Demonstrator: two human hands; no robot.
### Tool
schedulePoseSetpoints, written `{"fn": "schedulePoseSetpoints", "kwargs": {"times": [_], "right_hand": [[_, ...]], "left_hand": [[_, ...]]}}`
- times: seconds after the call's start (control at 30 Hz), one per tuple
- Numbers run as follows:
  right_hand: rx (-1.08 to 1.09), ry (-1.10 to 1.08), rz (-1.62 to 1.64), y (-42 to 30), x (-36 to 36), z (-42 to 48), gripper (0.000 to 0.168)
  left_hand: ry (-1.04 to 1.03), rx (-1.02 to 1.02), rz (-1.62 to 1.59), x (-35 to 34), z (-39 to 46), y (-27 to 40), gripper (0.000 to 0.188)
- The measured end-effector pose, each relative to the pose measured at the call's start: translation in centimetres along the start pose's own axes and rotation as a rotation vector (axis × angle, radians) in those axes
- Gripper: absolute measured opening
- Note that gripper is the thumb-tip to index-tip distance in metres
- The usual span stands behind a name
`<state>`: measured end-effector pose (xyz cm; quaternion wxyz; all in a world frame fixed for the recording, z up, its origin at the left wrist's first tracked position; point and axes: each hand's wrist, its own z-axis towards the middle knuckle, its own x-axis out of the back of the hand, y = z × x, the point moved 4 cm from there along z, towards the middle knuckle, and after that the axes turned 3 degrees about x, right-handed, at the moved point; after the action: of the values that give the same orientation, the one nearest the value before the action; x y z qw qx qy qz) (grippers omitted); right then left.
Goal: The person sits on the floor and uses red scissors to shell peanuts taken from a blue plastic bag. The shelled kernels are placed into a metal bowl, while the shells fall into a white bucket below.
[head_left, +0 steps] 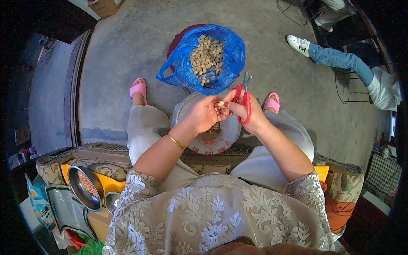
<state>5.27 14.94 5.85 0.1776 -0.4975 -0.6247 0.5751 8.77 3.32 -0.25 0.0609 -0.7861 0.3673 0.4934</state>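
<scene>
My left hand (pixel 201 114) holds pale nut pieces in its cupped fingers. Between the fingertips of both hands is one pale, oval nut (pixel 221 103). Red-handled pliers (pixel 246 101) rest in my right hand (pixel 256 118), their metal jaws pointing away from me, with nothing visible between them. Just beyond my hands, a blue plastic bag (pixel 234 60) lies open around many pale, hard-shelled nuts (pixel 205 57). Below my hands stands a whitish basin (pixel 208 142) with red printed patterns; yellowish bits (pixel 215 128) show inside, partly hidden by my hands.
At my left on the patterned sofa (pixel 51 173), a steel bowl (pixel 75 188) contains pinkish kernels (pixel 86 184). Beside it are a smaller metal bowl (pixel 111 201) and a grey plastic packet (pixel 68 207). Another person's jeans-clad leg (pixel 341 60) extends from the right.
</scene>
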Motion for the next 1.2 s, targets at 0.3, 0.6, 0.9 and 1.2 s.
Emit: {"fn": "schedulePoseSetpoints", "kwargs": {"times": [0.3,0.6,0.9,1.2], "right_hand": [[0.152,0.104,-0.314,-0.1,0.5,0.1,0.007],[0.355,0.046,-0.877,-0.5,0.7,0.0,0.013],[0.567,-0.054,-0.989,-1.5,-0.7,-0.3,0.023],[0.172,0.130,-0.554,0.2,1.3,0.7,0.014]], "left_hand": [[-0.069,-0.077,0.031,-0.5,-0.4,0.5,0.012],[-0.031,-0.106,0.111,-0.3,-0.4,0.7,0.012],[0.013,-0.088,-0.063,-0.2,-0.3,0.6,0.021],[-0.077,-0.141,0.012,-0.2,-0.3,0.9,0.020]]}}
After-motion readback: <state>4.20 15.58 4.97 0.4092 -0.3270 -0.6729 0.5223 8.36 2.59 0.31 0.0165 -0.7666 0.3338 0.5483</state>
